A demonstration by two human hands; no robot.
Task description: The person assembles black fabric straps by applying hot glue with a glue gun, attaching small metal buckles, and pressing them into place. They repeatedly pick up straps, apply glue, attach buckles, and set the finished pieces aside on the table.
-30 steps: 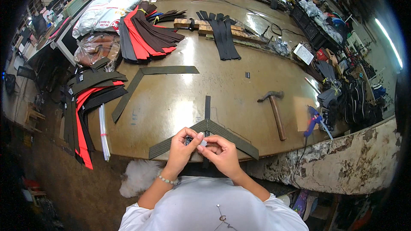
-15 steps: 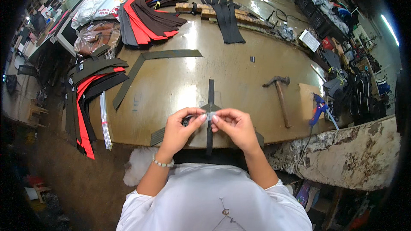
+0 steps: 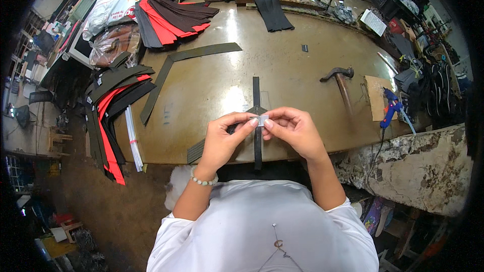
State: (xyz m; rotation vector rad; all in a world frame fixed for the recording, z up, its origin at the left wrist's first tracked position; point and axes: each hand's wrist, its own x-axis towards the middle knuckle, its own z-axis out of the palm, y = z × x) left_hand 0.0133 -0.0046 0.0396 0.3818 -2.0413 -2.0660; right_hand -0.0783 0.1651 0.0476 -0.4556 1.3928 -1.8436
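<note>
Close together over the near edge of the table, both hands pinch a small whitish-grey rectangular tab [image 3: 262, 120]. My left hand [image 3: 227, 136] has thumb and forefinger closed at its left end. At the other end, my right hand [image 3: 295, 130] grips it between thumb and fingertips, the remaining fingers curled. Beneath them lies a narrow black strap [image 3: 256, 90], running away from me and reaching past the table's near edge. Across it is a dark olive strip [image 3: 197, 151] with a peak in the middle; my hands cover much of it.
A hammer [image 3: 344, 90] lies right, with a blue glue gun [image 3: 390, 108] beyond it. An angled olive strip [image 3: 201, 52] is at left, near stacked red, black and olive strips [image 3: 108, 106] and a white bundle [image 3: 133, 141]. Black strips [image 3: 269, 7] rest on wood at the back.
My view has shifted, so the table and its things sit higher and further right. Both hands still hold the tab, whose pale face now shows more plainly.
</note>
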